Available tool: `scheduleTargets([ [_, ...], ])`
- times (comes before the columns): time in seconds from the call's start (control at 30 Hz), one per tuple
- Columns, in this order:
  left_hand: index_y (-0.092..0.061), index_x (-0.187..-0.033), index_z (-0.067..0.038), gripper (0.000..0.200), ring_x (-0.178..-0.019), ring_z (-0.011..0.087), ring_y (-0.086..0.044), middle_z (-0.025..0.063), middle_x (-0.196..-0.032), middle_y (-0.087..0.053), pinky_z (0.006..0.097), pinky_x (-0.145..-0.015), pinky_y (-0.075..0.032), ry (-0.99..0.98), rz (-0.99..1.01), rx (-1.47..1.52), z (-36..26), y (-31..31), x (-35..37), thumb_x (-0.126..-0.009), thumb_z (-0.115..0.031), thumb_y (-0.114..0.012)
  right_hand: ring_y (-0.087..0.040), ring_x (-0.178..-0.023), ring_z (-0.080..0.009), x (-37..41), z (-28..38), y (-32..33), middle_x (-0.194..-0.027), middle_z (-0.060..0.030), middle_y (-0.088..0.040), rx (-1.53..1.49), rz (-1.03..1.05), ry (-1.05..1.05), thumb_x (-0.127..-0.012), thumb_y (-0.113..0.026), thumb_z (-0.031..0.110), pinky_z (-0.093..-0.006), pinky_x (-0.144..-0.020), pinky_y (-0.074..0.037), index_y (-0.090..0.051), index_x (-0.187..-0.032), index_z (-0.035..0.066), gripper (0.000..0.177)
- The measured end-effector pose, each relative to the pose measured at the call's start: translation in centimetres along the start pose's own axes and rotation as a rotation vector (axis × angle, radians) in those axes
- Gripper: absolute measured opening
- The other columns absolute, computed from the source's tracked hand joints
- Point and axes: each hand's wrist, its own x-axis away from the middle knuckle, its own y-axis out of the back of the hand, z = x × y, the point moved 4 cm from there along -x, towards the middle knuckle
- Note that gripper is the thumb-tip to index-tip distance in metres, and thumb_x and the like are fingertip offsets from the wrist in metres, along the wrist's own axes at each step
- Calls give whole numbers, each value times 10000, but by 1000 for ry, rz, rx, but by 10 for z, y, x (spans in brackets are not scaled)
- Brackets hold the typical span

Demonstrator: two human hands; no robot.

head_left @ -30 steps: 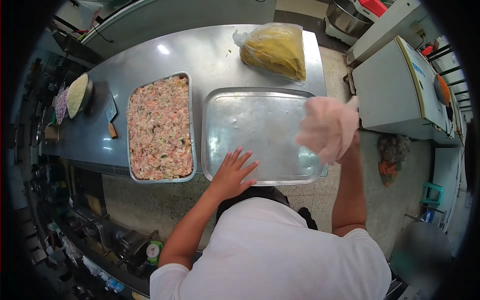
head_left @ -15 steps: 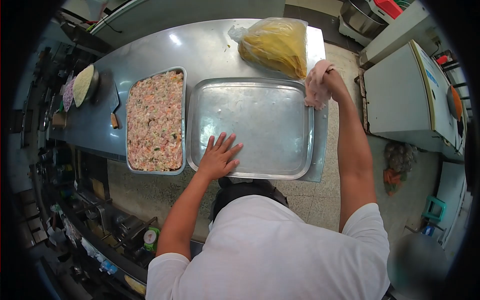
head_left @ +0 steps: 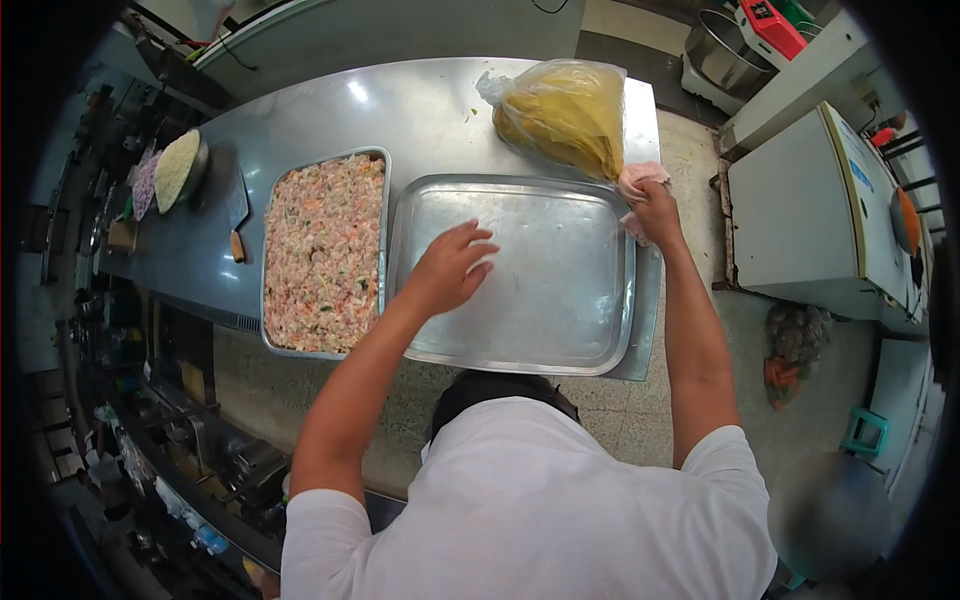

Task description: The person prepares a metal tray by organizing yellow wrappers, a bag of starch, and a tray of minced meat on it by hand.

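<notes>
A wide metal tray (head_left: 540, 280) with nothing in it lies in front of me on the steel table. My left hand (head_left: 450, 268) hovers over its left part, fingers apart and holding nothing. At the tray's far right corner my right hand (head_left: 656, 213) grips a pale pink cloth (head_left: 642, 178), bunched up and hanging below the fist. Just beyond that hand sits a clear plastic bag (head_left: 570, 112) of yellow, leaf-like sheets. Left of the tray, a deep pan (head_left: 384, 235) is filled with a chopped pinkish meat mixture (head_left: 325, 255) flecked with orange and green.
A cleaver (head_left: 238, 212) with a wooden handle lies on the steel table (head_left: 420, 95), near a bowl of pale shreds (head_left: 180, 165) and a heap of purple bits (head_left: 145, 185). A white freezer (head_left: 790, 195) stands to the right; a mixer bowl (head_left: 725, 52) is at the far right.
My left hand has lifted off the tray's near left part and moved farther in. The right hand, with the cloth, has shifted slightly down and left at the corner.
</notes>
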Motion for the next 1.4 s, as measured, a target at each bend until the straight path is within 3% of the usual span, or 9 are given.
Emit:
scheduleTargets([
  [0.17,-688,-1188,-41,231,-1263,347,-616,161,-1312,-679,404,-1064,-500,69,-42,197,31,23,-79,-976,-122,-646,-587,-1264,-383,12,3,15,-1309,-224,-632,53,-192,29,-803,-600,25,-424,-1070,-466,-646,-1273,60,474],
  [0.37,-648,-1316,-76,346,-1307,348,-588,163,-1445,-601,415,-1071,-503,-39,-245,129,104,-2,-192,-978,-65,-569,-520,-1318,-416,29,37,9,-1365,-234,-565,216,-251,150,-820,-718,86,-458,-1117,-432,-604,-1295,37,492],
  [0.53,-665,-1288,-100,348,-1196,350,-658,167,-1387,-633,441,-983,-550,320,-74,-288,157,0,-243,-955,-106,-565,-593,-1153,-403,-6,104,-7,-1258,-200,-598,-77,-105,101,-824,-763,96,-465,-997,-488,-613,-1283,42,486],
  [0.6,-690,-1230,-106,292,-1144,350,-683,173,-1306,-681,443,-948,-563,561,214,-365,169,1,-241,-971,-168,-570,-590,-1151,-387,-26,131,-26,-1251,-179,-599,-1,-46,284,-811,-787,117,-464,-988,-486,-619,-1290,73,510],
  [0.77,-700,-980,-14,364,-941,393,-700,222,-982,-727,470,-827,-546,479,201,-143,156,-18,-210,-988,-358,-580,-440,-1396,-351,-79,198,-71,-1466,-122,-507,343,-120,599,-805,-810,271,-530,-1161,-327,-550,-1442,218,690],
  [0.9,-691,-888,19,414,-820,363,-678,224,-877,-710,444,-765,-524,439,112,40,141,11,-198,-972,-375,-593,-271,-1547,-317,-107,193,-101,-1649,-55,-350,629,13,425,-877,-721,432,-603,-1254,-146,-391,-1579,252,797],
  [1.1,-687,-829,-11,391,-890,413,-674,216,-952,-718,503,-799,-533,492,137,-104,79,92,-157,-965,-360,-577,-287,-1540,-305,-112,182,-104,-1633,-85,-364,651,-22,422,-891,-700,352,-610,-1248,-171,-380,-1571,212,764],
  [1.23,-701,-918,-17,341,-898,407,-678,214,-973,-712,493,-807,-535,353,208,-204,65,86,-117,-967,-342,-609,-447,-1415,-333,-98,196,-83,-1461,-122,-540,394,-3,531,-845,-724,179,-538,-1167,-341,-638,-1256,121,425],
  [1.4,-724,-1121,-13,229,-852,267,-673,131,-1036,-697,382,-770,-547,425,-412,32,76,123,-78,-992,-172,-622,-590,-1202,-340,-55,199,-8,-1241,-139,-663,-38,-269,576,-779,-710,42,-436,-1009,-465,-716,-820,39,41],
])
